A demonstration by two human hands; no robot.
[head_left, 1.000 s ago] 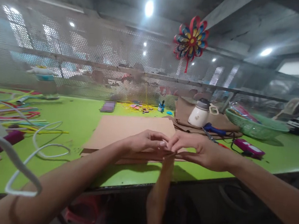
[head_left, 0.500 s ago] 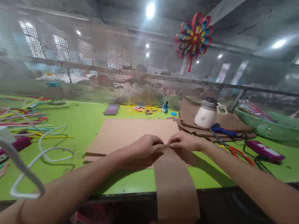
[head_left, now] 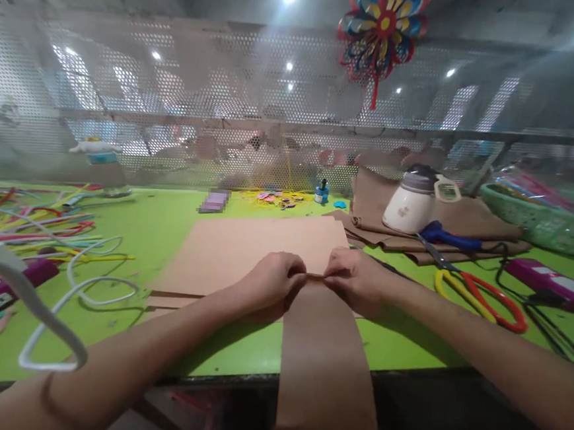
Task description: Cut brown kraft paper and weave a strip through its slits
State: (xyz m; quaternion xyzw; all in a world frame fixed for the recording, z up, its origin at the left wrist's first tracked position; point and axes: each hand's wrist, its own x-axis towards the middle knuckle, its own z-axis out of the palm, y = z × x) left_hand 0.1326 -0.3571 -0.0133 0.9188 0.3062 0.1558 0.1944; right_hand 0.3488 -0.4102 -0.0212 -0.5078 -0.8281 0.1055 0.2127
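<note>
A long brown paper strip (head_left: 328,357) hangs over the table's front edge, its top end narrowly folded or rolled. My left hand (head_left: 277,277) pinches the left corner of that end, and my right hand (head_left: 349,273) pinches the right corner, with a short stretch of the fold showing between them. Beneath and behind my hands lies a stack of brown paper sheets (head_left: 245,241) on the green table. Both hands have their fingers closed on the strip.
Scissors (head_left: 474,299), a white jug (head_left: 410,201), folded brown sheets (head_left: 374,205), a green basket (head_left: 559,226) and a purple power strip (head_left: 554,282) stand right. Left are a white cable (head_left: 54,329) and colourful strips (head_left: 32,228). A paper flower (head_left: 384,27) hangs above.
My hands have moved slightly apart along the strip's top end, where more of the fold now shows. The camera view has tilted down somewhat.
</note>
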